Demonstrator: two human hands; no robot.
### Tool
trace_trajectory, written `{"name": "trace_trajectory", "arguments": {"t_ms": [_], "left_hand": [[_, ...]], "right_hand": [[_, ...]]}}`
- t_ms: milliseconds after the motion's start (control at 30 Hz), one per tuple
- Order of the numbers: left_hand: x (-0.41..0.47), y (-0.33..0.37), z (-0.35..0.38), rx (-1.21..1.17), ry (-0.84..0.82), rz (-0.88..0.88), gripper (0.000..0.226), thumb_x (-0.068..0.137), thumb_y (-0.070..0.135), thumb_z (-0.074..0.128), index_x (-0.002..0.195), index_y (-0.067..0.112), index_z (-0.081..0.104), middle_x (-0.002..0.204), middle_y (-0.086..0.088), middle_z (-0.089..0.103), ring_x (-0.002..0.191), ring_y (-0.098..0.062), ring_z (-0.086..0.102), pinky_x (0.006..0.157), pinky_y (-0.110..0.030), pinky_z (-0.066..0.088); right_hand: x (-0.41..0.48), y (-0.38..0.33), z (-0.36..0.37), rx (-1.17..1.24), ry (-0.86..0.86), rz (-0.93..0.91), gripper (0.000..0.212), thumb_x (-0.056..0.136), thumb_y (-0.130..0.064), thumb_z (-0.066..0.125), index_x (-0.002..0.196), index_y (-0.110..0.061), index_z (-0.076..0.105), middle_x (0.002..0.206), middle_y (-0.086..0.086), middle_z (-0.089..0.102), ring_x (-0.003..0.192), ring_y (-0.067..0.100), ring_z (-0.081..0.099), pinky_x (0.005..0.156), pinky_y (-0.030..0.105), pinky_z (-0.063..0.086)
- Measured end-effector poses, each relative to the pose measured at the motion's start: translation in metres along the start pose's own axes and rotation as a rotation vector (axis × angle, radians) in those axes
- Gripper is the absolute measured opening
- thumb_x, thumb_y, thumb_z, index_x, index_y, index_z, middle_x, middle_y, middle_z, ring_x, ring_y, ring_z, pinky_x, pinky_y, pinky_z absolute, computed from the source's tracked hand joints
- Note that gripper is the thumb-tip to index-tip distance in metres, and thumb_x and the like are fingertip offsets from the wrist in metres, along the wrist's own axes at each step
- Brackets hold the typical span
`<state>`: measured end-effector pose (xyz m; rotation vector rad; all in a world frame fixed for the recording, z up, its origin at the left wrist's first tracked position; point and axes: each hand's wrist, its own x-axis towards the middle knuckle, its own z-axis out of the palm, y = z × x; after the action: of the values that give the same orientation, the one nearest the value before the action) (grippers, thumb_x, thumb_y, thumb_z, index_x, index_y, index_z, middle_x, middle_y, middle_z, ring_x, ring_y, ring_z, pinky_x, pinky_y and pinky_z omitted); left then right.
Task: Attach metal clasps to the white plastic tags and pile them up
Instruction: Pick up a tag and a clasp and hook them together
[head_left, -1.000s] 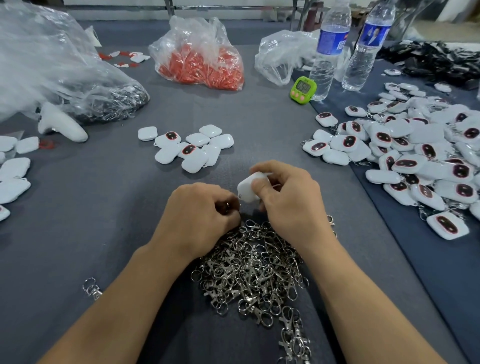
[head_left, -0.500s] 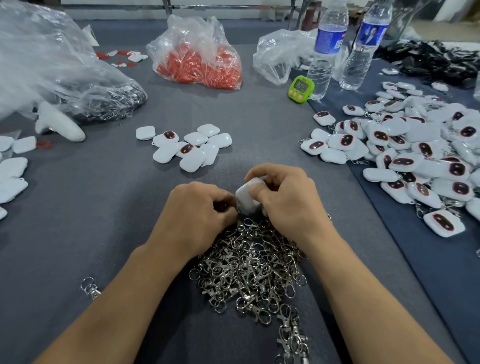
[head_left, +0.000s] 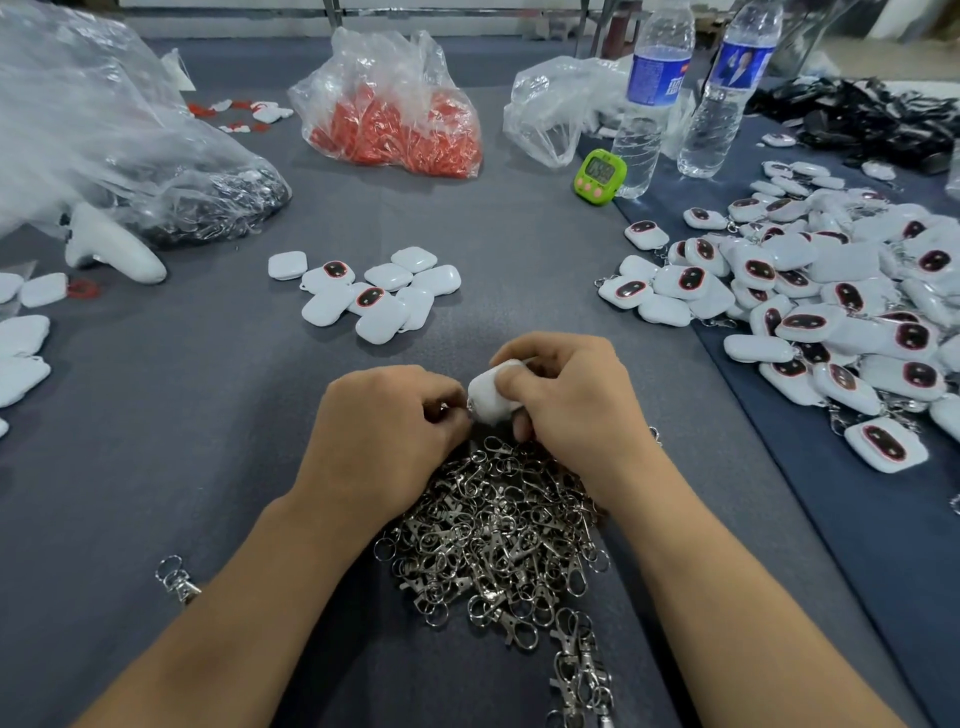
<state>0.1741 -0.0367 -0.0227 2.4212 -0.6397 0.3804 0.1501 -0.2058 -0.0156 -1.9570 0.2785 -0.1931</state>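
My right hand (head_left: 571, 400) grips a white plastic tag (head_left: 488, 397) between thumb and fingers, just above a heap of metal clasps (head_left: 498, 535). My left hand (head_left: 384, 426) pinches a small metal clasp (head_left: 445, 408) at the tag's left edge; most of the clasp is hidden by my fingers. A small group of loose white tags (head_left: 374, 291) lies further back at the centre. A big pile of tags with clasps (head_left: 831, 306) covers the right side.
A lone clasp (head_left: 176, 577) lies at the lower left. At the back stand a bag of red parts (head_left: 395, 114), a clear bag (head_left: 104, 145), a green timer (head_left: 600, 174) and two water bottles (head_left: 654, 93). More white tags (head_left: 21, 343) sit at the left edge.
Both hands stay together over the clasp heap; the tag has turned slightly in my right hand and my left fingers have closed in on its edge.
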Motion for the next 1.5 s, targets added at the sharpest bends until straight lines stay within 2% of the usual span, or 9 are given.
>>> {"name": "trace_trajectory", "arguments": {"t_ms": [167,400,533,633,733,1033,1133,1300,1500], "left_hand": [[0.004,-0.004,-0.001,-0.241,0.091,-0.128,0.015,0.076,0.022,0.084,0.078,0.036,0.078,0.067,0.019,0.068,0.062,0.001,0.060,0.060,-0.007,0.042],[0.010,-0.004,-0.002,-0.648,-0.057,-0.263,0.020,0.081,0.016,0.083,0.083,0.036,0.081,0.079,0.012,0.078,0.074,-0.003,0.073,0.069,-0.014,0.054],[0.012,-0.001,-0.002,-0.811,-0.076,-0.313,0.014,0.079,0.011,0.082,0.078,0.025,0.082,0.063,0.011,0.072,0.054,0.004,0.059,0.056,-0.007,0.044],[0.011,0.000,-0.003,-0.839,-0.093,-0.301,0.004,0.076,0.020,0.083,0.073,0.020,0.080,0.053,0.017,0.060,0.048,0.003,0.048,0.051,-0.007,0.038],[0.011,-0.001,-0.004,-0.812,-0.082,-0.297,0.010,0.069,0.032,0.084,0.073,0.024,0.080,0.055,0.006,0.063,0.054,-0.001,0.048,0.056,-0.013,0.040],[0.001,0.002,-0.001,-0.100,0.096,-0.019,0.018,0.076,0.020,0.086,0.066,0.023,0.072,0.061,0.009,0.058,0.061,-0.012,0.052,0.056,-0.023,0.039],[0.004,0.002,-0.001,-0.373,0.101,-0.156,0.014,0.076,0.021,0.087,0.074,0.031,0.078,0.066,0.014,0.070,0.061,-0.004,0.062,0.057,-0.010,0.044],[0.010,0.003,0.003,-0.757,-0.032,-0.289,0.019,0.087,0.018,0.078,0.084,0.036,0.082,0.068,0.005,0.074,0.059,-0.001,0.061,0.057,-0.012,0.047],[0.009,0.002,0.005,-0.765,-0.022,-0.307,0.027,0.087,0.019,0.078,0.080,0.045,0.080,0.063,0.005,0.072,0.056,-0.003,0.058,0.055,-0.018,0.048]], "right_hand": [[0.003,-0.001,-0.002,0.308,-0.046,0.164,0.018,0.092,-0.003,0.063,0.083,-0.014,0.074,0.064,0.017,0.064,0.041,0.016,0.050,0.040,0.022,0.035],[0.003,-0.008,-0.008,0.601,-0.106,0.298,0.017,0.094,0.002,0.056,0.089,-0.005,0.071,0.064,0.009,0.068,0.039,0.013,0.047,0.037,0.020,0.032],[0.003,-0.007,-0.009,0.645,-0.148,0.319,0.015,0.095,0.001,0.056,0.093,-0.004,0.070,0.062,0.007,0.066,0.041,0.012,0.047,0.038,0.019,0.033],[0.003,-0.008,-0.009,0.652,-0.166,0.308,0.016,0.095,0.002,0.055,0.092,-0.004,0.070,0.063,0.008,0.065,0.041,0.013,0.047,0.037,0.020,0.032],[0.003,-0.007,-0.009,0.654,-0.158,0.282,0.017,0.094,0.003,0.055,0.089,-0.005,0.069,0.061,0.008,0.066,0.040,0.013,0.046,0.036,0.020,0.031],[0.002,-0.002,-0.001,0.488,-0.069,0.162,0.014,0.095,0.003,0.058,0.092,-0.002,0.071,0.071,0.015,0.068,0.041,0.016,0.050,0.036,0.023,0.034],[0.002,-0.005,-0.002,0.594,-0.089,0.205,0.015,0.097,0.004,0.055,0.095,-0.001,0.069,0.070,0.015,0.068,0.042,0.017,0.049,0.037,0.023,0.035],[0.000,-0.010,-0.004,0.714,-0.119,0.249,0.021,0.098,0.003,0.052,0.089,-0.006,0.068,0.064,0.008,0.066,0.046,0.015,0.050,0.038,0.020,0.035],[-0.001,-0.010,-0.003,0.728,-0.110,0.221,0.022,0.098,0.003,0.051,0.089,-0.008,0.068,0.064,0.007,0.067,0.044,0.015,0.052,0.038,0.020,0.037]]}}
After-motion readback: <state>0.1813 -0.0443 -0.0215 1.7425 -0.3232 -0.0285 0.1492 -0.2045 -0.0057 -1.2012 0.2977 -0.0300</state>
